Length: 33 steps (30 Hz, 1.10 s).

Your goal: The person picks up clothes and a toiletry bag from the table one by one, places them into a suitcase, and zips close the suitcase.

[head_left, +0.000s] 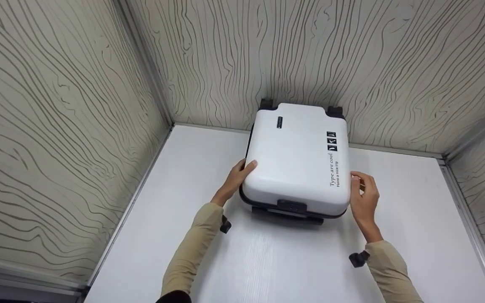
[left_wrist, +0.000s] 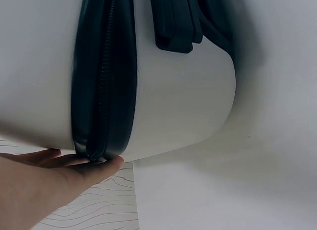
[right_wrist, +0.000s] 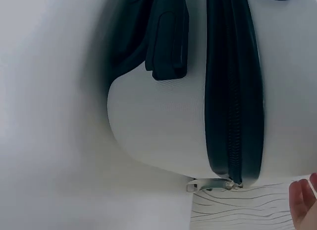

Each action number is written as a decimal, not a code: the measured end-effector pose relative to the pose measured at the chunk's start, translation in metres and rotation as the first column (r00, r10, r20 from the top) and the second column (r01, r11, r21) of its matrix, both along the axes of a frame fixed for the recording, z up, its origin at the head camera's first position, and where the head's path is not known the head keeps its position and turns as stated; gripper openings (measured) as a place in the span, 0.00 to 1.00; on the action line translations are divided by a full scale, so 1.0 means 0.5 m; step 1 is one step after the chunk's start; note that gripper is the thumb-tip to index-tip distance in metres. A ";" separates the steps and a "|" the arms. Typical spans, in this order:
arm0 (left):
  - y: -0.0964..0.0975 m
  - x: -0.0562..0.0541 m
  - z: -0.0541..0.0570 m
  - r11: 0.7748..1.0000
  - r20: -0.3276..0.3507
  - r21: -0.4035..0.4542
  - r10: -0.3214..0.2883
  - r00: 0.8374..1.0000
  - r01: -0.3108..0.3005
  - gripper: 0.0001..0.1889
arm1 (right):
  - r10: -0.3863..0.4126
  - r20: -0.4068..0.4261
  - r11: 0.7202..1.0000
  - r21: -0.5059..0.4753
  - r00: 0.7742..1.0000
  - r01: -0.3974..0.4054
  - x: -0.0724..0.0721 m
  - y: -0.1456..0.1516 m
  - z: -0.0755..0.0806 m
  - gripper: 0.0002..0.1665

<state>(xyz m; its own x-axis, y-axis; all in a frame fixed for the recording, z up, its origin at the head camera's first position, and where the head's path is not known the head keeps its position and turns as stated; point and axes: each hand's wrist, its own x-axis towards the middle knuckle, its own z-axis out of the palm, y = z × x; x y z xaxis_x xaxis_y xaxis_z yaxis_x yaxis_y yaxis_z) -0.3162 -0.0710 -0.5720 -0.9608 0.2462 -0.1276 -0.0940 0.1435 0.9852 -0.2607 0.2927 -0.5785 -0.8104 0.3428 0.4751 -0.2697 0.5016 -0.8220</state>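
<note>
A white hard-shell suitcase (head_left: 297, 160) lies flat on a white surface, its lettered face up and its wheels (head_left: 335, 111) toward the back wall. My left hand (head_left: 235, 179) touches its left side near the front corner, thumb at the upper edge. In the left wrist view, fairly straight fingertips rest against the black zipper band (left_wrist: 106, 91). At the opposite side is my right hand (head_left: 364, 198), fingers loosely bent and fingertips right at the shell. A metal zipper pull (right_wrist: 213, 184) sticks out from that side in the right wrist view. The black carry handle (head_left: 286, 216) faces me.
The white tabletop (head_left: 242, 261) extends around the suitcase. Wood-grain panels enclose it at the left (head_left: 57, 126), back (head_left: 225, 63) and right, with metal rails along their edges. Each sleeved forearm wears a small black wrist camera (head_left: 358, 259).
</note>
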 end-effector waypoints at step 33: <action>0.004 -0.005 -0.015 0.999 0.011 0.014 0.046 0.999 -0.047 0.46 | 0.327 0.554 0.945 -0.188 0.766 -0.268 0.022 0.073 -0.060 0.30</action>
